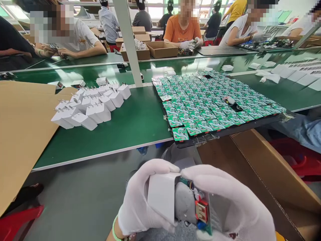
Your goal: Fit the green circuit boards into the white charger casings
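In white gloves, both hands meet low in the head view. My left hand [135, 201] grips a white charger housing [162, 195], its open end facing right. My right hand [240, 197] pinches a small circuit board [202, 212] by its edges; a metal USB port in red and several components show on it. The board's left end lies at the housing's mouth; how far inside it reaches is hidden. Beyond the hands, rows of green circuit boards [208, 107] cover a black tray. Farther left stands a group of white plug chargers [92, 107], prongs upward.
The green workbench [120, 134] has a pale front edge. An open cardboard box [263, 170] stands low at right; a cardboard flap [27, 127] rises at left. A white post [127, 43] stands behind the chargers. Several people work across the bench, including one in an orange shirt [182, 28].
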Demonstrator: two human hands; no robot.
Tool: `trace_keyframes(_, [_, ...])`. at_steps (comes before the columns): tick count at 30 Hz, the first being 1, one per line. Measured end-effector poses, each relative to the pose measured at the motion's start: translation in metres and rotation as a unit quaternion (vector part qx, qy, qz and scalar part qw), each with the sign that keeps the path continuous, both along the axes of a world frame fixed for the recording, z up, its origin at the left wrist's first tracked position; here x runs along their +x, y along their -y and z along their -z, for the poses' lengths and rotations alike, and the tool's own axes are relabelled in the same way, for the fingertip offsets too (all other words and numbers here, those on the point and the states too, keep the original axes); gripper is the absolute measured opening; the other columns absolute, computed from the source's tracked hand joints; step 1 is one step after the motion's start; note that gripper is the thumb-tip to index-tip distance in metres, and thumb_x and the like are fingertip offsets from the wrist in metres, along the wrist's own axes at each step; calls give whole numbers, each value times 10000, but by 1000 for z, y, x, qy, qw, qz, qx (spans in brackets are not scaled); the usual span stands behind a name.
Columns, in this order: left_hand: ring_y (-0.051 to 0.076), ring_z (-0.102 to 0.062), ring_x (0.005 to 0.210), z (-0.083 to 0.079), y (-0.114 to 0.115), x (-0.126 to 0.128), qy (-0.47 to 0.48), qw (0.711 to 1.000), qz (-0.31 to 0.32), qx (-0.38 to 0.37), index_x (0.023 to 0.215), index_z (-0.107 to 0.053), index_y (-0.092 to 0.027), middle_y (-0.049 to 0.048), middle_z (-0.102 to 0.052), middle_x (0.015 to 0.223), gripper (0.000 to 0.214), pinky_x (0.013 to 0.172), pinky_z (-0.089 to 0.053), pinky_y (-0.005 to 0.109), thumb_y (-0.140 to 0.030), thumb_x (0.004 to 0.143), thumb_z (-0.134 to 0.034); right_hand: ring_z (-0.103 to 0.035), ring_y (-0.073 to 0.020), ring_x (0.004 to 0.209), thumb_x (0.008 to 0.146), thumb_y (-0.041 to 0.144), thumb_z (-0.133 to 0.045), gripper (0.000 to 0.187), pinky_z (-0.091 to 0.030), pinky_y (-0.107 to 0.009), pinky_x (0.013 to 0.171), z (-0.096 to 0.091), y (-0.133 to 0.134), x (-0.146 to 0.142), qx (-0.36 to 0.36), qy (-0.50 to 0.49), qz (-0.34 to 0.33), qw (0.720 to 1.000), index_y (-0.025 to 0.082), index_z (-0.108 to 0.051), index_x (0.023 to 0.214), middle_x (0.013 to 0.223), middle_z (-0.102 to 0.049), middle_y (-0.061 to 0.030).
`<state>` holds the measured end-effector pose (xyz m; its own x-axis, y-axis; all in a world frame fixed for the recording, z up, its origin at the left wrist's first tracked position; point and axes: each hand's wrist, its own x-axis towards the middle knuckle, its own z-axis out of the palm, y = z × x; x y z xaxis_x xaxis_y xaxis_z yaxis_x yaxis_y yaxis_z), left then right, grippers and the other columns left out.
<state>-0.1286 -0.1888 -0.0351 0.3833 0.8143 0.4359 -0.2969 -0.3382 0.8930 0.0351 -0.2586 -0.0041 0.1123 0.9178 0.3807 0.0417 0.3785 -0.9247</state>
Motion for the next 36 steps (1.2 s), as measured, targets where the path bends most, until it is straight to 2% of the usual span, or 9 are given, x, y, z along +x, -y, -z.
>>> trace_keyframes(4, [206,-691,865,-2,3,2,30,999,16,-26,1106,-605,-261,44,-683,1052,596,767,-576,260,-300,573,-868,-660,-253,954,779,181,-646,560,-606,-318,700,-3,3,6,17,51,-40,998,336,-479,1291,1216,-587,-69])
trace_keyframes(9, [194,-681,913,-6,3,5,22,1000,-18,-12,1085,-603,-268,21,-681,1035,615,809,-556,235,-268,538,-885,-573,-247,1147,751,143,-674,588,-541,-326,904,0,-10,7,0,113,-56,992,326,-488,1278,1311,-522,-57])
trace_keyframes(12, [207,-673,906,-3,0,7,26,999,-33,-13,1084,-597,-273,29,-671,1030,647,787,-565,272,-396,516,-884,-524,-251,1216,794,314,-688,612,-481,-366,983,4,-19,3,-44,84,-113,989,347,-429,1348,1374,-481,-55])
trace_keyframes(15, [257,-631,998,4,-3,7,25,998,-48,31,1073,-594,-290,34,-685,998,686,897,-526,388,-543,487,-846,-513,-257,1226,829,587,-571,734,-460,-404,988,5,-25,2,-127,-24,-193,973,330,-273,1448,1403,-451,-87])
trace_keyframes(17, [289,-601,1072,10,-4,6,-2,996,-59,62,1083,-580,-306,31,-697,981,694,961,-480,455,-563,491,-835,-547,-250,1167,837,625,-524,744,-465,-406,962,5,-30,1,-177,-67,-217,958,284,-273,1448,1336,-498,-110])
trace_keyframes(20, [329,-528,1201,18,0,4,-39,993,-82,77,1116,-535,-325,26,-689,1007,724,1002,-447,504,-553,501,-840,-601,-218,947,830,585,-558,584,-483,-364,878,6,-40,-5,-193,-101,-290,932,211,-492,1273,1064,-607,-81])
trace_keyframes(25, [329,-455,1284,18,3,1,-108,984,-102,94,1184,-473,-299,31,-667,1033,797,1011,-463,488,-430,509,-876,-519,-177,795,761,503,-644,444,-422,-320,805,16,-45,-18,-215,-227,-333,890,145,-569,1013,837,-535,-37])
trace_keyframes(30, [289,-642,972,2,0,-4,-189,940,-124,257,1118,-517,-238,35,-693,908,720,973,-480,497,-332,500,-875,-449,-138,716,672,464,-722,434,-362,-263,679,22,-39,-20,-223,-296,-338,865,156,-544,921,810,-485,-12])
trace_keyframes(36, [216,-658,777,-30,-5,-7,-336,868,-137,339,1070,-536,-219,46,-710,869,496,676,-576,332,-262,635,-770,-512,-167,829,731,471,-711,443,-405,-292,778,23,-42,-13,-223,-228,-287,903,150,-604,1017,878,-573,-29])
